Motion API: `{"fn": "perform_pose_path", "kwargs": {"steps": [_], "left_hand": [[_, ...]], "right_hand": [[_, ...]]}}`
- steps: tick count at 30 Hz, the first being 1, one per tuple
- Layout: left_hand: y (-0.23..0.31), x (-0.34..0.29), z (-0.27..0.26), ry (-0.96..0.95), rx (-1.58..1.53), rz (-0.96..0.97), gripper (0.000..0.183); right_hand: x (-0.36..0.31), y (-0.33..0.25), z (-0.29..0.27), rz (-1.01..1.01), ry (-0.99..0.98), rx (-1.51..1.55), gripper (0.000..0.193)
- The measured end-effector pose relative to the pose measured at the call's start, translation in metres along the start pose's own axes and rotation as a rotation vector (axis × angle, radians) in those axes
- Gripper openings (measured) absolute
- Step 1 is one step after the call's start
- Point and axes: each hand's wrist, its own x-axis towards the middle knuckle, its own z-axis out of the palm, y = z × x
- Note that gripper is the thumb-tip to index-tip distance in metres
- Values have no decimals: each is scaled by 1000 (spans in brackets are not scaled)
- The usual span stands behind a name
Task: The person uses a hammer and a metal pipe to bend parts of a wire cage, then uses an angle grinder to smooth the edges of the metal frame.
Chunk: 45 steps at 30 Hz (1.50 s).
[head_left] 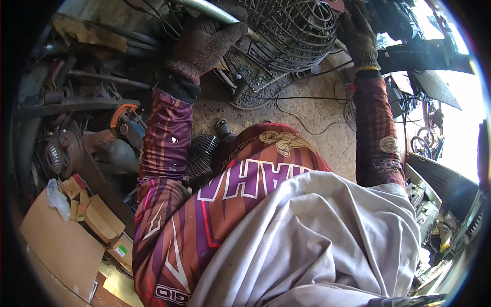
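My left hand (202, 48), in a dark, worn knit glove, is closed round a bare metal pipe (212, 11) at the top of the view. To its right sits a rounded cage of bent metal rods (294, 30), above a dirty metal plate (261, 74) strewn with dark grit. Beyond the cage's right side is my right hand (361, 43), also gloved. Its fingers look curled near a red piece (333, 4) at the top edge; what they grip is hidden.
Under the cage, cables (307, 97) trail over the concrete floor (322, 110). A black wire coil (202, 153) stands by my left arm. Metal parts (64, 148) and cardboard boxes (99, 217) crowd the left. Cluttered shelves (429, 204) line the right, near a bright opening.
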Motion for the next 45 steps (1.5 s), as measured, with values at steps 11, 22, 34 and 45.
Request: {"fn": "perform_pose_path", "kwargs": {"steps": [11, 22, 34, 45], "left_hand": [[24, 14, 16, -63, 273, 143, 31], [33, 14, 22, -38, 367, 175, 30], [38, 8, 25, -17, 367, 119, 31], [43, 7, 19, -78, 417, 83, 32]], "right_hand": [[-29, 102, 13, 134, -388, -490, 55], [-11, 47, -7, 186, -236, -593, 43], [-43, 100, 38, -67, -464, -485, 46], [-31, 126, 39, 105, -578, -227, 47]]}}
